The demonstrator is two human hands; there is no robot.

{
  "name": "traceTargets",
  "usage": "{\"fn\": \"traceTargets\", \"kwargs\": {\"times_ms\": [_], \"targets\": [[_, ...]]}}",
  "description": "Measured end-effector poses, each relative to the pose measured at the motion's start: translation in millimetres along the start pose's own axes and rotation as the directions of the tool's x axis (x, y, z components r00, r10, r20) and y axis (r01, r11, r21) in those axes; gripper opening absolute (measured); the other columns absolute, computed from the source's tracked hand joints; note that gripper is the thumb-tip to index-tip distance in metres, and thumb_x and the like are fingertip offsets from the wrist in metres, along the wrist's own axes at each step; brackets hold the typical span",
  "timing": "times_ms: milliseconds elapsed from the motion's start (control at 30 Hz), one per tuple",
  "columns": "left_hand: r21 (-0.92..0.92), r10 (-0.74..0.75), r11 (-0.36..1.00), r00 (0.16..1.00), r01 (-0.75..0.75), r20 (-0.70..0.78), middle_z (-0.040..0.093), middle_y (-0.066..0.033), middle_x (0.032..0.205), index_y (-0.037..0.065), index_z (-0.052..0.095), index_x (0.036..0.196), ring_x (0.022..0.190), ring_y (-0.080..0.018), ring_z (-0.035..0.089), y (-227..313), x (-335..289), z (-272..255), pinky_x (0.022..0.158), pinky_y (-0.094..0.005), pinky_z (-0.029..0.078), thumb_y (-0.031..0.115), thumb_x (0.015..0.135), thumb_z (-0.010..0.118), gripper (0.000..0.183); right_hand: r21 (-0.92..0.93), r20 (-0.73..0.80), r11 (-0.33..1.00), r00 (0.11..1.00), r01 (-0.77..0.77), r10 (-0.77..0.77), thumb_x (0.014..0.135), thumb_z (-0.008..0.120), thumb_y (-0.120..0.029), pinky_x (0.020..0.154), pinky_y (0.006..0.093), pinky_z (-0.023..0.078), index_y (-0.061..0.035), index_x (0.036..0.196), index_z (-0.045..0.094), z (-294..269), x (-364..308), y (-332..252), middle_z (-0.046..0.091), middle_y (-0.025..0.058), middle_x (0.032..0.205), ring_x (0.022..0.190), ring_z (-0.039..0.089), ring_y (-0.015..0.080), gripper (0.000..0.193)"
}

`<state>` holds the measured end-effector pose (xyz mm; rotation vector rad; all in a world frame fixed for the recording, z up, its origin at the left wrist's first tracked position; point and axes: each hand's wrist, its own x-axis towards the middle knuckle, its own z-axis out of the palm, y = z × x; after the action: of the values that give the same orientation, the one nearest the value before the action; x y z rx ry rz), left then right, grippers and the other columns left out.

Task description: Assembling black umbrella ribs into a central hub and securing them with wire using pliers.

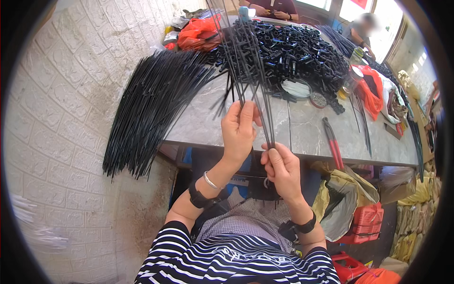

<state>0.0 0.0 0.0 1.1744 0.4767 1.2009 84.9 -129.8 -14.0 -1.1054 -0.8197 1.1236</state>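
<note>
While our left hand (239,127) pinches long, thin, wire-like black rods (240,87), our right hand (283,169), lower at five o'clock, pinches other such rods (268,123), both bunches running from our grip toward eleven-to-twelve o'clock.

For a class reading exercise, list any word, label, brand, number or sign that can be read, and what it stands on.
Black-and-white striped fabric shirt: white lettering, too skewed and creased to read.
Small grey rectangular patch below the grey marbled tabletop: possible print, too small to read.
No legible text elsewhere.
</note>
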Motion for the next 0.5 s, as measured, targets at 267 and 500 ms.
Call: {"fn": "traceTargets", "kwargs": {"times_ms": [267,500], "targets": [[0.058,0.054,0.997,0.998,-0.053,-0.018,0.069,-0.0087,0.084,0.0,0.063,0.101,0.071,-0.0113,0.064,-4,-1,16,0.058,-0.0226,0.049,0.022,0.098,0.054,0.024,-0.067,-0.105,0.993,0.989,0.093,-0.1,0.101,0.042,-0.012,0.045,0.0173,0.035,0.0027,0.12,0.053,13,-1,2,0.058,0.0015,0.078,0.053,0.044,0.0037,0.027],[0.28,-0.062,0.96,0.975,0.0,0.212,0.068,-0.0108,0.081,-0.003,0.06,0.115,0.07,-0.016,0.065,17,10,4,0.063,-0.0251,0.053,0.018,0.094,0.06,0.029,0.029,-0.073,0.998,0.996,0.047,-0.045,0.102,0.044,-0.019,0.042,0.0169,0.028,0.002,0.117,0.054,-6,-6,-8,0.045,-0.0033,0.064,0.048,0.036,0.0012,0.028]]}}
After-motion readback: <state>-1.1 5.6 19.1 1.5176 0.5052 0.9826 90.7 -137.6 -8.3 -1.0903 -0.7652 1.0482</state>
